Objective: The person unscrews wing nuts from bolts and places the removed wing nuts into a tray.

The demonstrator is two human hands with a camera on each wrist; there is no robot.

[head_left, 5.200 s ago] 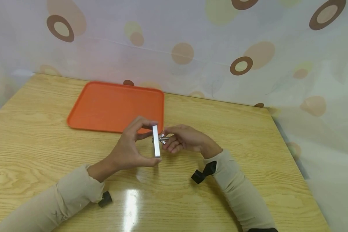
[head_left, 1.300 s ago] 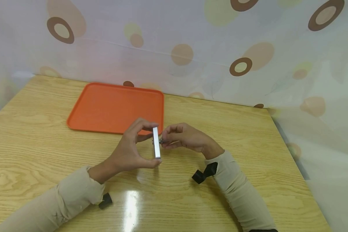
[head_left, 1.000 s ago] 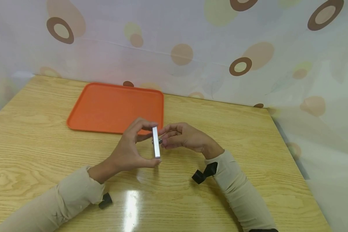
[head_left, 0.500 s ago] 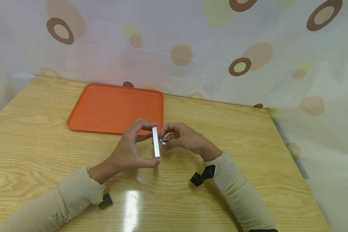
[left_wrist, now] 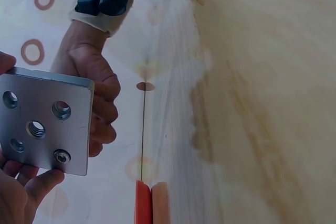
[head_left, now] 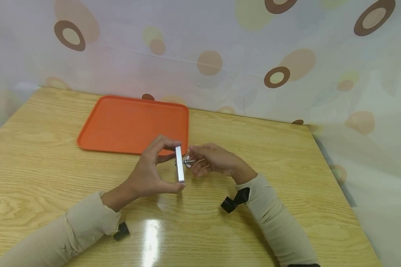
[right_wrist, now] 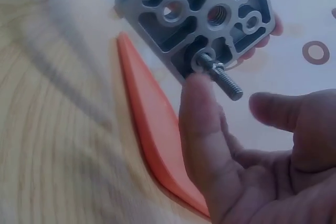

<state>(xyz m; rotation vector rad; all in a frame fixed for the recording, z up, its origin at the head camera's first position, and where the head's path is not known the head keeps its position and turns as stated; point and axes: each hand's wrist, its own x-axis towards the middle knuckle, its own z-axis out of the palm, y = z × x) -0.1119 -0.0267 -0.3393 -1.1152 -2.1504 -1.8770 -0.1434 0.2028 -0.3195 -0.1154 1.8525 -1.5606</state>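
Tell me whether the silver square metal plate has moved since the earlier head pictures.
No: relative to the rectangular orange tray, the plate shows no clear shift.

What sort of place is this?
Probably a simple assembly workspace: a wood-grain table, a patterned backdrop, an orange tray, and a metal plate fitted with a bolt.

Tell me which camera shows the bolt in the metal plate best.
The right wrist view: the bolt shows its threaded shank up close, largely uncovered. The head view shows it small and side-on, jutting from the metal plate toward the right hand. The left wrist view shows only its round head.
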